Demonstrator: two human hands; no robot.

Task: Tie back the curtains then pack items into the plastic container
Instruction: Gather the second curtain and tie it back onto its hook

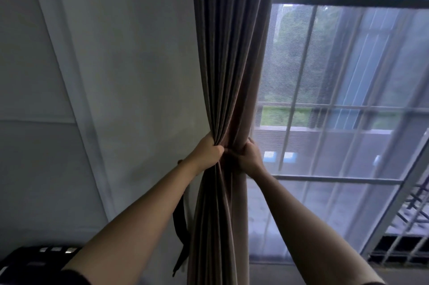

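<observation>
**Two hands bunch one brown curtain**

One brown curtain (228, 52) hangs down the middle of the view, between the pale wall (139, 75) on the left and one sheer curtain (336, 145) on the right. It is pinched into a narrow waist. Two hands hold it there. The left hand (207, 150) grips the left folds with fingers curled round them, and the right hand (248, 154) clutches the right edge, the two nearly touching. The fingertips of both are buried in the cloth. One dark strap (179, 226) dangles just beside the curtain, its top hidden behind the left forearm. One dark object (34, 259) at the lower left is cut off by the frame and hard to identify.
</observation>
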